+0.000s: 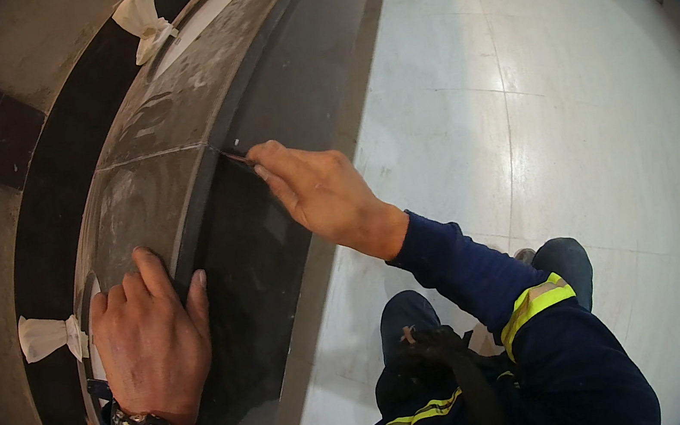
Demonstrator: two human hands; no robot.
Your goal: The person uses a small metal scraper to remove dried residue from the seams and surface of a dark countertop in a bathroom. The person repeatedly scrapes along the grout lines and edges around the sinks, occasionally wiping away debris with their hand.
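Observation:
A dark stone-like countertop (131, 209) with dusty smears runs along my left. A pale seam line (150, 157) crosses it to the front edge. In my right hand (328, 192) is a thin dark pointed tool (237, 156), pinched between thumb and fingers. Its tip meets the front edge where the seam ends; the fingers hide the rest, so its exact kind is unclear. My left hand (152, 343) lies palm down on the countertop nearer to me, fingers stretched out and thumb over the front edge. Below that edge drops a dark front panel (243, 235).
Two fixtures wrapped in white cloth or plastic, one far (143, 24) and one near (46, 338), stand along the counter's back. Beside the far one is a white basin-like opening (208, 18). Pale floor tiles (447, 110) stretch to the right, with my legs at the bottom.

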